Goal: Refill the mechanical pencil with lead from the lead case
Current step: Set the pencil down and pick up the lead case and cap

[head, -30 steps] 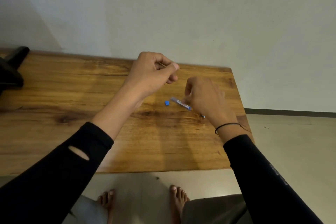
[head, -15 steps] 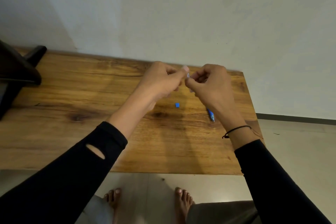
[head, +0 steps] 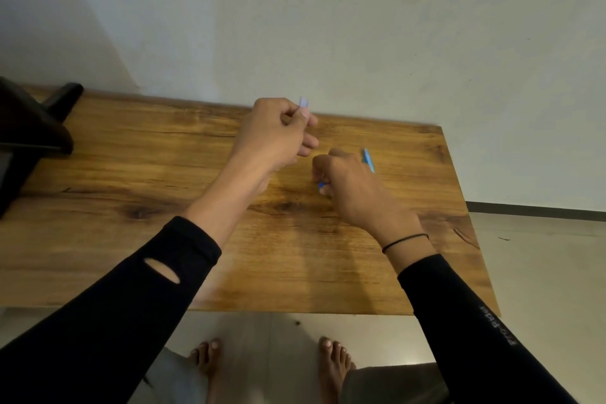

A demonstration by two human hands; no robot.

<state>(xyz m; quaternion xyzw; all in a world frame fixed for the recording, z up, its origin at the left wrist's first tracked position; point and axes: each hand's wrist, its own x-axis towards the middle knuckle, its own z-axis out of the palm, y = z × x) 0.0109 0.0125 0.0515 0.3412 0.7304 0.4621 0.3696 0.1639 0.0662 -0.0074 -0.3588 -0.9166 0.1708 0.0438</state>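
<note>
On the wooden table (head: 164,239), the right hand (head: 347,187) curls down, fingertips pinched on a small blue cap (head: 320,186). That tiny piece could slip and roll off. Just beyond this hand lies the blue mechanical pencil (head: 368,159). Farther back, the left hand (head: 275,136) is raised and closed around the translucent lead case (head: 303,102); tilting it risks spilling leads.

The left hand (head: 275,134) is up near the far edge of the tabletop, fingers curled and pinched shut, while the right hand (head: 351,184) sits lower, toward the right edge, knuckles up, fingertips pressed together, both arms in black sleeves.
</note>
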